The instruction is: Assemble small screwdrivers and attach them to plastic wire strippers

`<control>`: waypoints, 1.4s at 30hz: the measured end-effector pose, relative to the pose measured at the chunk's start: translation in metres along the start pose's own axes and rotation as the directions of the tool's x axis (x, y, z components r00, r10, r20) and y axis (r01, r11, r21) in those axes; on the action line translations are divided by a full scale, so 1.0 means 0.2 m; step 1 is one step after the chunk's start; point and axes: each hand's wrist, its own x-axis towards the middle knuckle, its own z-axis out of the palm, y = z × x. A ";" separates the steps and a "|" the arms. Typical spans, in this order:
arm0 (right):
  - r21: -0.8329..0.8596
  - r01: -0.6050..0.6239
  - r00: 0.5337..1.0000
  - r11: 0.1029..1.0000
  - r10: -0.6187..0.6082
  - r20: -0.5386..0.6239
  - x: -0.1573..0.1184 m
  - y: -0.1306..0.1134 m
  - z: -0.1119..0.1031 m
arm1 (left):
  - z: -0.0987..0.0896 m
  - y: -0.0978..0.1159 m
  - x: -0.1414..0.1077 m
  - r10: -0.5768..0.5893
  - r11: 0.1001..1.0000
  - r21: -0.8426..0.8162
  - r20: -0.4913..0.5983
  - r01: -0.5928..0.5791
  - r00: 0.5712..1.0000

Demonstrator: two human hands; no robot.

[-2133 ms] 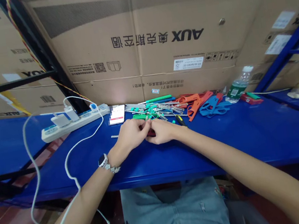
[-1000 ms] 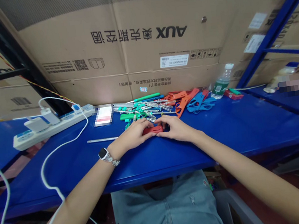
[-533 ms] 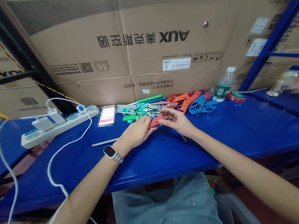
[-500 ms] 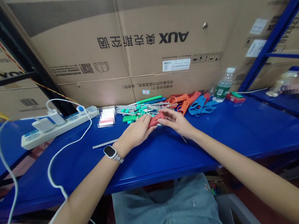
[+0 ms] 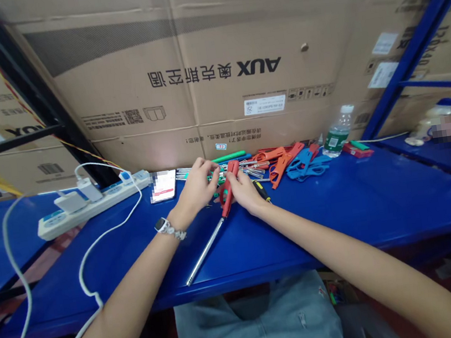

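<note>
My right hand (image 5: 245, 190) grips a red plastic handle (image 5: 232, 168) from which a long silver rod (image 5: 206, 251) extends down to the left over the blue table. Just left of the handle is my left hand (image 5: 200, 186), raised with bent fingers; whether something small is between its fingertips cannot be made out. Behind both hands lies a pile of metal rods and green pieces (image 5: 256, 171), partly hidden. A yellow and black screwdriver handle (image 5: 261, 191) shows beside my right hand.
Orange handles (image 5: 279, 167) and blue handles (image 5: 307, 164) lie right of the pile, near a water bottle (image 5: 337, 133). A phone (image 5: 164, 186) and a white power strip (image 5: 96, 203) with cables are at the left. Cardboard (image 5: 208, 43) stands behind the blue table (image 5: 301, 231).
The red handle has turned upright and its silver rod now points toward the table's front edge. My left hand has come off the handle and moved left. The screwdriver handle has come into view.
</note>
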 end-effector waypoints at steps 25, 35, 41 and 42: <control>-0.405 0.159 0.983 0.900 -0.181 -0.017 -0.09 -0.08 0.01 | -0.06 -0.06 0.11 0.141 0.985 -0.111 0.051 -0.135 0.989; -0.579 0.166 0.974 0.798 -0.226 -0.033 -0.11 -0.11 -0.01 | -0.07 -0.05 0.18 -0.041 0.963 -0.257 0.163 0.083 0.986; -0.555 0.149 0.972 0.818 -0.223 -0.068 -0.10 -0.12 -0.01 | -0.03 -0.02 0.13 0.022 0.982 -0.191 0.128 0.003 0.992; -0.542 0.146 0.976 0.828 -0.209 -0.055 -0.10 -0.12 -0.01 | -0.02 -0.03 0.13 0.037 0.984 -0.179 0.139 -0.011 0.990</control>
